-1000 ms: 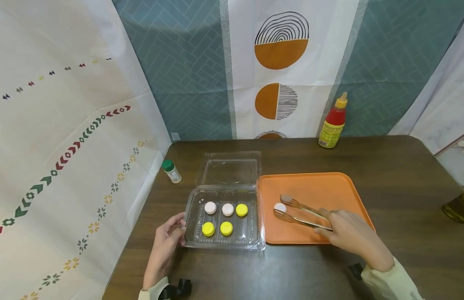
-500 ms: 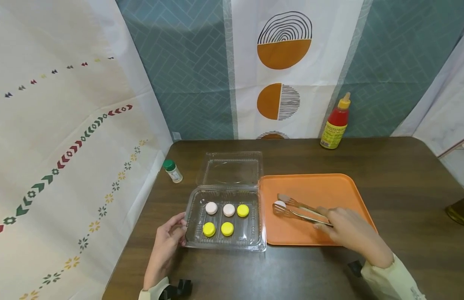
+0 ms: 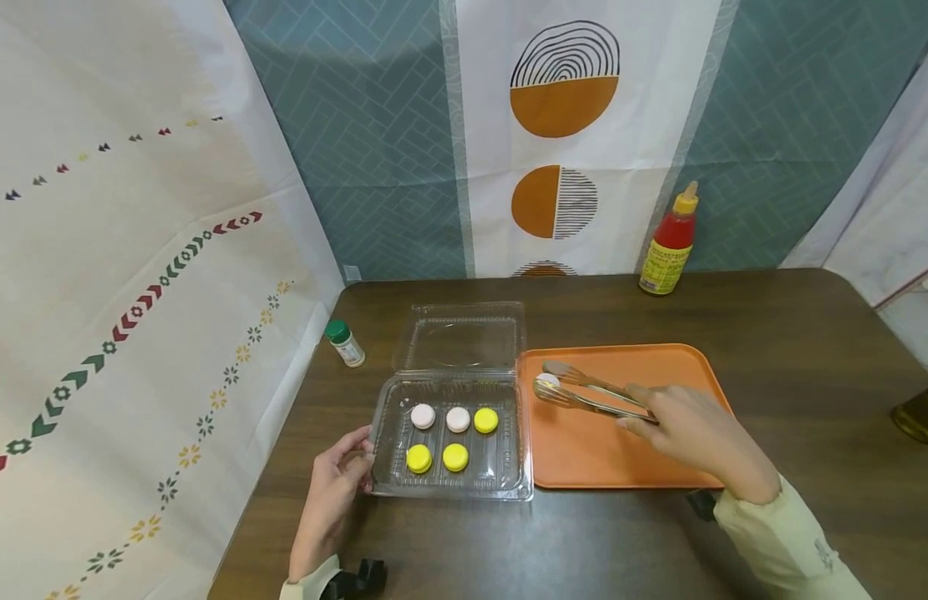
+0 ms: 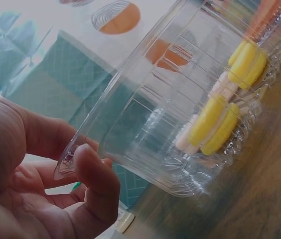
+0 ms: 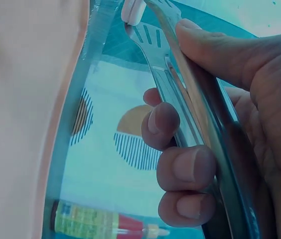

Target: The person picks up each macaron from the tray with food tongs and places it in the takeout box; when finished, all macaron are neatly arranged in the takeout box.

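My left hand (image 3: pixel 336 479) pinches the left rim of a clear plastic clamshell container (image 3: pixel 509 493), whose lid stands open at the back. Inside sit white macarons (image 3: pixel 422 416) and yellow macarons (image 3: pixel 486 420) in two rows. In the left wrist view the thumb and fingers close on the rim (image 4: pixel 67 162). My right hand (image 3: pixel 692 425) grips metal tongs (image 3: pixel 606 408). Between their slotted tips is another white macaron (image 3: pixel 548 381), over the left part of the orange tray (image 3: pixel 644 458). The right wrist view shows this macaron (image 5: pixel 133 11) held at the tips.
Touching or very near the container's right side is the tray. A green-capped small bottle (image 3: pixel 345 343) stands at the back left, a red sauce bottle (image 3: pixel 667 242) at the back right. A dark bottle (image 3: pixel 920 415) is cut off at the right edge.
The tongs have closed on the white macaron and moved with it leftward and toward the back of the tray. My left hand stays on the container.
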The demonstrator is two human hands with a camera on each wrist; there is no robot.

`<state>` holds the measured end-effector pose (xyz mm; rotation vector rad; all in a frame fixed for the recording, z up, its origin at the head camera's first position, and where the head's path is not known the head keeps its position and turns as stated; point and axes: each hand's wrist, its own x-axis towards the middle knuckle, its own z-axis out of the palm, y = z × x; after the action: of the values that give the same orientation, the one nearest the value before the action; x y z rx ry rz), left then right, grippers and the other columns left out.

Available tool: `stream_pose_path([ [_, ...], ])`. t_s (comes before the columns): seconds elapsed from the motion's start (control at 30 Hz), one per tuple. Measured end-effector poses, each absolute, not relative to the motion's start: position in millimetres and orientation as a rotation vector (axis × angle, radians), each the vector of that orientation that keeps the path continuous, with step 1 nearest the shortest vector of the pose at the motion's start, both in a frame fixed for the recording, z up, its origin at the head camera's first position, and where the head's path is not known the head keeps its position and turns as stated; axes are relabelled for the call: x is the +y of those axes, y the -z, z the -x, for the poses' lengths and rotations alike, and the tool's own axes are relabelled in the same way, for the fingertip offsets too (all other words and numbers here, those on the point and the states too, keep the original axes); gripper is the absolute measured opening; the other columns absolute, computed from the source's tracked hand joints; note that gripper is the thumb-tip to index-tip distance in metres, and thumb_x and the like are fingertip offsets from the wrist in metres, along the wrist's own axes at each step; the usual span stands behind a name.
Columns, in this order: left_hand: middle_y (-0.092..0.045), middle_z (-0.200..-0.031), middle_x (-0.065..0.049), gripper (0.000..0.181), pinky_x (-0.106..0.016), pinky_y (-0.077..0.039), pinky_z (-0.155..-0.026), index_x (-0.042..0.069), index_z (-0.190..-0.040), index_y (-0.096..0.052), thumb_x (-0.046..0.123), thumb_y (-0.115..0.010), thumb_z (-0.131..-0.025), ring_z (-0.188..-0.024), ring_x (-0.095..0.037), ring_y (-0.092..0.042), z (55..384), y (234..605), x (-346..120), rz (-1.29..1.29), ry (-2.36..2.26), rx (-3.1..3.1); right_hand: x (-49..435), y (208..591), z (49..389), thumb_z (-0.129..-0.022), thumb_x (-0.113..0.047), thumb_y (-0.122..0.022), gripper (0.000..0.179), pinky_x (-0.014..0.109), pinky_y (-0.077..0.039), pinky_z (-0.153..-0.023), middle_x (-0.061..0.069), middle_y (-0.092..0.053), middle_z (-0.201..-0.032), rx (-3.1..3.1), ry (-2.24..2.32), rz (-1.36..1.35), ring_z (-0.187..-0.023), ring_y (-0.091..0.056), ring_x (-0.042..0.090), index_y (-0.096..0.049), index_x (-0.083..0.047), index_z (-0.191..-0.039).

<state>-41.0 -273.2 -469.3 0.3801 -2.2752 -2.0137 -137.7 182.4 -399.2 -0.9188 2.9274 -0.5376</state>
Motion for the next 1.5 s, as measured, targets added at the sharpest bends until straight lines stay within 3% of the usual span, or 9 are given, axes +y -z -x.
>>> stream_pose_path([
  [0.6,-0.054,-0.106,-0.024,0.043,-0.025,-0.049,-0.054,-0.011,-0.135,-0.055,-0.014,-0.051,-0.093,-0.063,-0.016,-0.051,38.0,469.7,-273.6,-0.398,2.0,-2.279,150.3,391.7,137.4,-0.091,-0.035,-0.074,0.043,0.026,-0.036,-0.049,-0.016,-0.04,-0.057,2.892,0.473,1.081,-0.052,-0.039,0.003,-0.07,-0.006,-0.123],
  [0.83,-0.053,-0.107,-0.024,0.041,-0.025,-0.049,-0.055,-0.009,-0.135,-0.056,-0.012,-0.052,-0.094,-0.064,-0.015,-0.05,38.1,469.6,-272.7,-0.403,2.009,-2.275,138.6,391.0,135.3,-0.092,-0.032,-0.074,0.041,0.024,-0.03,-0.046,-0.015,-0.037,-0.057,2.802,0.471,1.2,-0.048,-0.033,0.001,-0.067,-0.007,-0.124],
  [1.2,-0.053,-0.105,-0.023,0.041,-0.025,-0.048,-0.053,-0.01,-0.134,-0.056,-0.013,-0.051,-0.093,-0.059,-0.014,-0.05,39.3,470.3,-274.4,-0.402,1.987,-2.277,118.1,381.8,141.8,-0.09,-0.028,-0.076,0.023,0.024,-0.036,-0.048,-0.014,-0.043,-0.062,2.68,0.348,1.384,-0.053,-0.04,0.003,-0.066,-0.009,-0.1],
  [1.5,-0.054,-0.104,-0.022,0.04,-0.025,-0.048,-0.054,-0.01,-0.133,-0.057,-0.013,-0.052,-0.093,-0.062,-0.014,-0.05,40.7,470.9,-273.9,-0.379,2.015,-2.258,101.9,369.4,147.5,-0.087,-0.026,-0.08,0.022,0.023,-0.028,-0.047,-0.01,-0.038,-0.058,2.599,0.271,1.391,-0.048,-0.036,0.006,-0.067,-0.009,-0.091],
])
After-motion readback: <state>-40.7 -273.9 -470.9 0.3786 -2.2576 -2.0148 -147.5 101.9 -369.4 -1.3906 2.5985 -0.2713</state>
